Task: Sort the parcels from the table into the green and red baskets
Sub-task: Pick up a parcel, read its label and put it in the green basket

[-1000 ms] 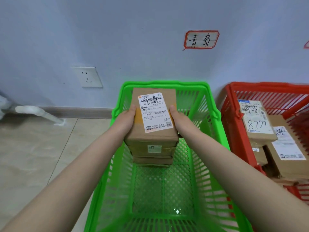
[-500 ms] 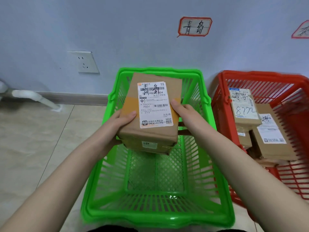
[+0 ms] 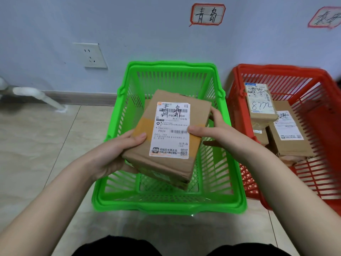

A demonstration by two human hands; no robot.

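I hold a brown cardboard parcel point(image 3: 167, 164) with a white shipping label and handwritten characters, tilted, above the green basket point(image 3: 166, 206). My left hand point(image 3: 118, 152) grips its left side, thumb on top and fingers underneath. My right hand point(image 3: 221, 133) grips its right side, thumb on the label and fingers round the far edge. A sliver of another brown parcel point(image 3: 147, 104) shows behind it inside the green basket. The red basket point(image 3: 276, 68) to the right holds several labelled parcels, among them a parcel marked 8772 point(image 3: 260, 106) and another parcel point(image 3: 289, 143).
Both baskets stand on a tiled floor against a pale wall. A red-framed paper sign point(image 3: 207, 14) hangs above the green basket, another sign point(image 3: 324, 18) above the red one. A wall socket point(image 3: 90, 55) and a white pipe point(image 3: 38, 96) lie to the left. My dark-clothed knees point(image 3: 114, 246) are below.
The parcel has come back toward me and lower, and now tilts to the right. My left hand slid nearer its front corner. The view pulled back, showing the green basket's whole rim.
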